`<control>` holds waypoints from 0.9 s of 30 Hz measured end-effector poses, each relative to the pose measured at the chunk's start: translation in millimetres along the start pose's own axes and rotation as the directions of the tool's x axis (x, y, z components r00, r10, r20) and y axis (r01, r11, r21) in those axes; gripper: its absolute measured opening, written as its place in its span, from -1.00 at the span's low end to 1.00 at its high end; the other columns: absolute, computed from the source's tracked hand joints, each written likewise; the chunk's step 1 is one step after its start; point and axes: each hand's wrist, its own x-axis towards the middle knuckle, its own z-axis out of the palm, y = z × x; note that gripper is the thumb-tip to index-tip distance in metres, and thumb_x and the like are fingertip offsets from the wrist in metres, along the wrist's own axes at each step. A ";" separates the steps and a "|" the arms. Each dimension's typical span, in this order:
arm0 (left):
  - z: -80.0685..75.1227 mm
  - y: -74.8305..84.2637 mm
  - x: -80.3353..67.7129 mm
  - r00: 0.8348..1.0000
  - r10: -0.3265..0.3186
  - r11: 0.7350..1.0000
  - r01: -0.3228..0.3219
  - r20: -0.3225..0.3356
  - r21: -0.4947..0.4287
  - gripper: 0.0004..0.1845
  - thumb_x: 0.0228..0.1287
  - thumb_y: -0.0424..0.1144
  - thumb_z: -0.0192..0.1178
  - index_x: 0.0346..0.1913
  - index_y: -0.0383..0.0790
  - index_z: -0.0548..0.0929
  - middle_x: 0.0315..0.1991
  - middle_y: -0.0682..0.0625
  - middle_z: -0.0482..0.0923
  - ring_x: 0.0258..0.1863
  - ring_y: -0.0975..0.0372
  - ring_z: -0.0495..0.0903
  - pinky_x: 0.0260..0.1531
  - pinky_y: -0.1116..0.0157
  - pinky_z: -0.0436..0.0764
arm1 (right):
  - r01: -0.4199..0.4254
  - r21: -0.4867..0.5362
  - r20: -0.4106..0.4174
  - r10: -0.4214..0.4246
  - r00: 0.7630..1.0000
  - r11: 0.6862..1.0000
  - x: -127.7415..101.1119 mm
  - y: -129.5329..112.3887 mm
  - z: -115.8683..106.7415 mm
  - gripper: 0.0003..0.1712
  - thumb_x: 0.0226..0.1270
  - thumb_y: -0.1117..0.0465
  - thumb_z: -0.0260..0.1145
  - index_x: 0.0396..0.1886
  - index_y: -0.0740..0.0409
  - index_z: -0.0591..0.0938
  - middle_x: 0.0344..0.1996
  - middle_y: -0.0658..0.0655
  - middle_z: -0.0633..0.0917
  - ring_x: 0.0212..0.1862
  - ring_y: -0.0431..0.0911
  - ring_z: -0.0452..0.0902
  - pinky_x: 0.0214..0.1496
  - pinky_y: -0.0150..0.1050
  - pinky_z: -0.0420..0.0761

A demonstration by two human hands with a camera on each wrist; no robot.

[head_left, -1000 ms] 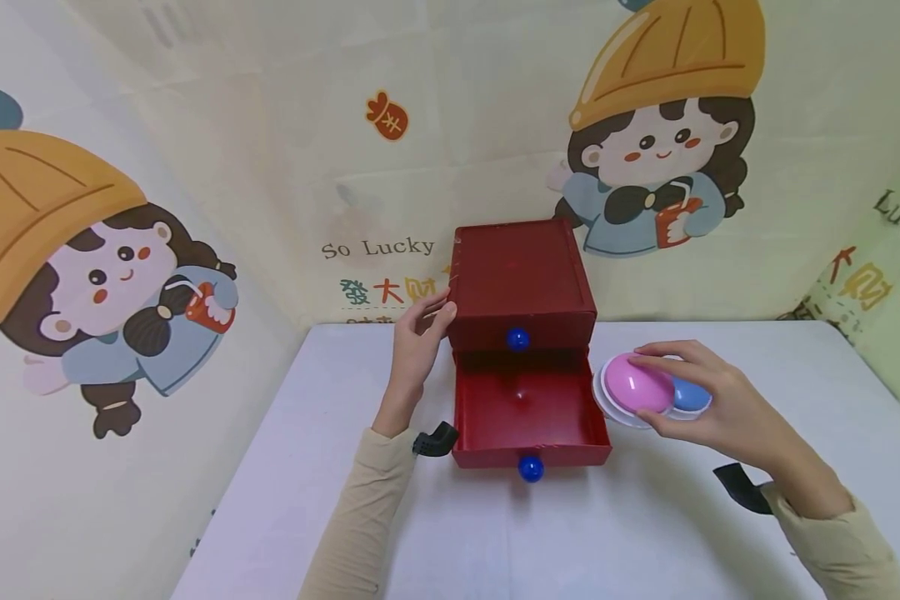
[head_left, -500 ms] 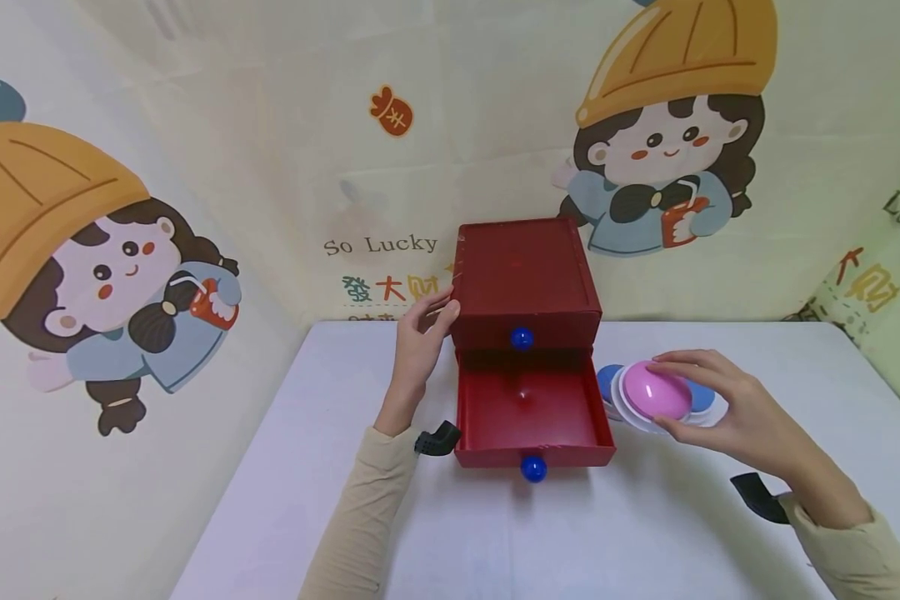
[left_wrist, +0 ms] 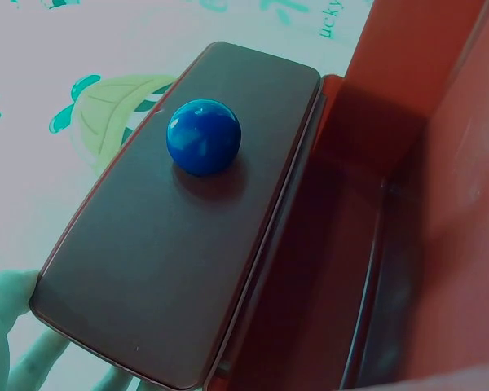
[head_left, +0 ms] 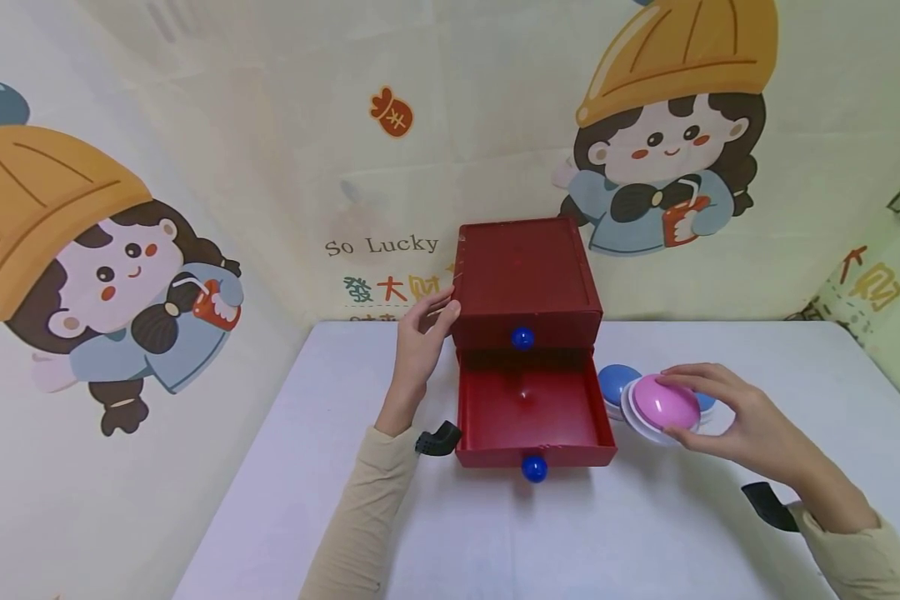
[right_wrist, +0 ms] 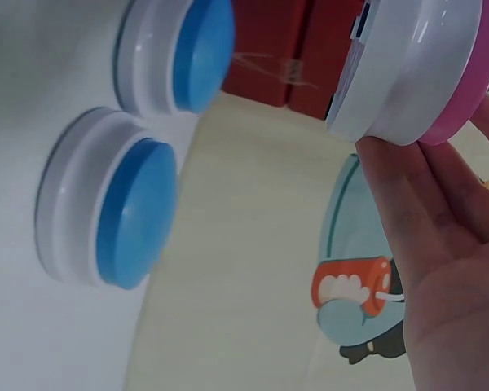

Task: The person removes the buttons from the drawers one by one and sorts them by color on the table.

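In the head view my right hand [head_left: 750, 421] pinches a white push button with a pink dome [head_left: 666, 402] between thumb and fingers. The right wrist view shows this button held off the table, its white base [right_wrist: 391, 77] turned sideways. Two white buttons with blue domes stand on the table: one blue button [head_left: 618, 383] left of the held one, another blue button [head_left: 706, 402] partly hidden behind it. My left hand [head_left: 418, 342] touches the left side of a red drawer box [head_left: 521, 267] near its front corner, with thumb and fingers fairly straight.
The lower drawer [head_left: 536, 457] is pulled out, with a blue knob [head_left: 534, 468] and a bare red floor. The upper drawer is in, with its own blue knob [head_left: 522, 337]. A white table [head_left: 435, 533] meets a printed cloth backdrop [head_left: 300, 192] behind.
My right hand has moved right and toward the table's front with the pink button, uncovering the blue button at left. The left hand stays against the red box.
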 end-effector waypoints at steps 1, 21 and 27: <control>0.0 0.3 0.1 1.000 0.001 1.000 -0.001 -0.002 -0.001 -0.59 0.37 0.01 0.23 0.24 0.07 0.60 0.13 0.04 0.60 0.09 0.16 0.60 0.06 0.22 0.65 | 0.000 0.001 0.003 0.000 1.000 1.000 -0.9 1.3 0.9 -0.18 -0.26 0.28 0.71 0.15 -0.01 0.65 0.09 0.04 0.57 0.16 -0.54 0.25 -0.13 -0.68 0.50; 0.3 -1.1 -0.1 1.000 -0.004 1.000 0.004 0.005 -0.013 -0.60 0.39 -0.02 0.22 0.25 0.06 0.60 0.13 0.02 0.59 0.09 0.16 0.60 0.07 0.24 0.64 | -0.061 0.057 0.092 0.055 0.994 0.997 -18.2 21.5 24.8 -0.25 -0.13 0.18 0.68 0.17 -0.01 0.63 0.14 0.06 0.53 0.19 -0.60 0.17 -0.19 -0.37 0.68; 0.1 -1.3 -1.6 1.000 0.004 1.000 -0.004 0.002 -0.007 -0.60 0.38 -0.01 0.23 0.24 0.08 0.60 0.12 0.04 0.59 0.08 0.17 0.60 0.07 0.23 0.64 | -0.099 0.067 0.126 0.090 0.988 0.993 -20.5 23.5 32.3 -0.27 -0.11 0.13 0.67 0.16 -0.02 0.63 0.14 0.08 0.54 0.18 -0.61 0.13 -0.21 -0.38 0.67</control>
